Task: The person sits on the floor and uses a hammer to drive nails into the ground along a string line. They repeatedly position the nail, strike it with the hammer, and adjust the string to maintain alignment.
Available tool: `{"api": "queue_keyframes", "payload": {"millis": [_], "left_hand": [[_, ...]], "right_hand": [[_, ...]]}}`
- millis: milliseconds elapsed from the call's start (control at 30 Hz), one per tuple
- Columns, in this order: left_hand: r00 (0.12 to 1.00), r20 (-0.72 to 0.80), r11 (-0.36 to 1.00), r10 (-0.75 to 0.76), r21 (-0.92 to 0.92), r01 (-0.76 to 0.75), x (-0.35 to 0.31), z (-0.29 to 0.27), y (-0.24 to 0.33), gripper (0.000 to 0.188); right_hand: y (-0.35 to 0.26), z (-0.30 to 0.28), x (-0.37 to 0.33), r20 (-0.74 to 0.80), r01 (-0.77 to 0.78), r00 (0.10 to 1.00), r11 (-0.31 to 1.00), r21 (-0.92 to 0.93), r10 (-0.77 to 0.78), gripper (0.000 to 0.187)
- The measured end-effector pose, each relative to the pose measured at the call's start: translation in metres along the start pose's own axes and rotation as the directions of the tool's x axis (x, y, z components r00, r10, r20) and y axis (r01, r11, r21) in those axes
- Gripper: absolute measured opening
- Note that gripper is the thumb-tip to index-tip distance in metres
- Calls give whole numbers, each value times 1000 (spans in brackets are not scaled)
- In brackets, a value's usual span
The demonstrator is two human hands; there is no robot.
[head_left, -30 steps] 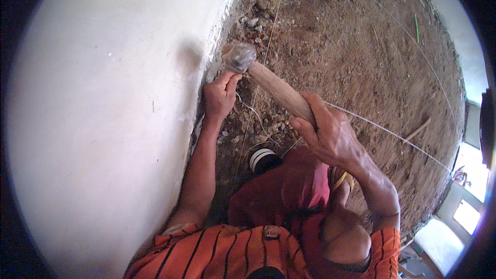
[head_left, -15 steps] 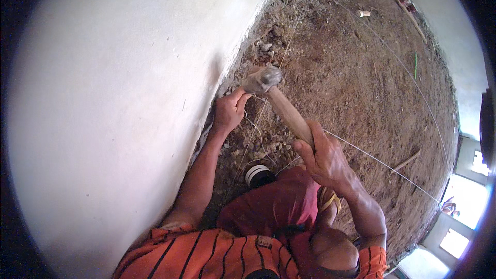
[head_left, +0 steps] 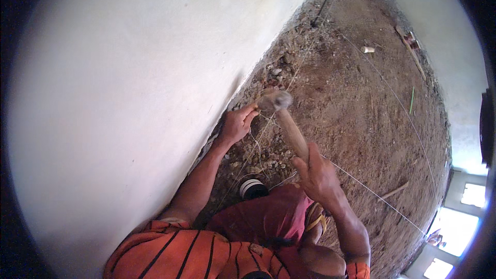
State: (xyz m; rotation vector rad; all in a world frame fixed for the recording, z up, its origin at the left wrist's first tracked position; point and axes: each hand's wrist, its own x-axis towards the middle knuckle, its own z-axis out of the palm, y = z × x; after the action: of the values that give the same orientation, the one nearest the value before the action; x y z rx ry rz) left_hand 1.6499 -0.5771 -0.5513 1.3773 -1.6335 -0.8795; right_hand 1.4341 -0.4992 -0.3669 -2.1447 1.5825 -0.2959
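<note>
My right hand (head_left: 320, 180) is wrapped around the wooden handle of a hammer (head_left: 292, 133). Its metal head, smeared by motion, is right over the fingertips of my left hand (head_left: 238, 126). Those fingers are pinched together close to the foot of the wall, and the hammer head hides whatever they grip. A thin pale string (head_left: 258, 147) hangs in a loose curl beside my left hand. Another taut string (head_left: 356, 180) runs from near my right hand across the soil to the right.
A white wall (head_left: 129, 72) rises close on my left. Brown soil (head_left: 356, 119) with loose stones covers the ground. Farther off are a dark rod (head_left: 320, 11), a small pale cylinder (head_left: 368, 49), a green strip (head_left: 412, 100) and a stick (head_left: 394, 191). A black-and-white banded object (head_left: 252, 188) sits by my knee.
The view has shifted, so the ground appears lower in the picture. The hammer head has blurred and stays over my left fingertips. Both hands keep their grip.
</note>
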Motion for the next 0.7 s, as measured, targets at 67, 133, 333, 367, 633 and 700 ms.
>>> {"api": "queue_keyframes", "payload": {"millis": [67,133,333,367,633,700], "left_hand": [[1000,28,1000,-9,18,8,-3,-7,-15,24],[1000,22,999,-17,-49,18,-4,-11,-30,26],[994,77,997,-79,11,78,12,-32,-30,26],[987,91,990,-131,-33,135,12,-36,-27,26],[990,-79,992,119,-35,-122,67,-143,-197,24],[979,154,984,-134,137,113,82,-186,-209,23]], "right_hand": [[-12,8,14,132,-245,965,960,138,228,40],[-29,3,21,81,-206,978,960,191,194,45],[-36,-49,-1,-616,423,783,796,433,-81,41],[-57,-43,11,-673,551,739,595,584,-23,43],[-116,161,142,191,-240,952,970,-21,240,39],[-136,184,164,210,-259,942,965,-45,263,40]]}}
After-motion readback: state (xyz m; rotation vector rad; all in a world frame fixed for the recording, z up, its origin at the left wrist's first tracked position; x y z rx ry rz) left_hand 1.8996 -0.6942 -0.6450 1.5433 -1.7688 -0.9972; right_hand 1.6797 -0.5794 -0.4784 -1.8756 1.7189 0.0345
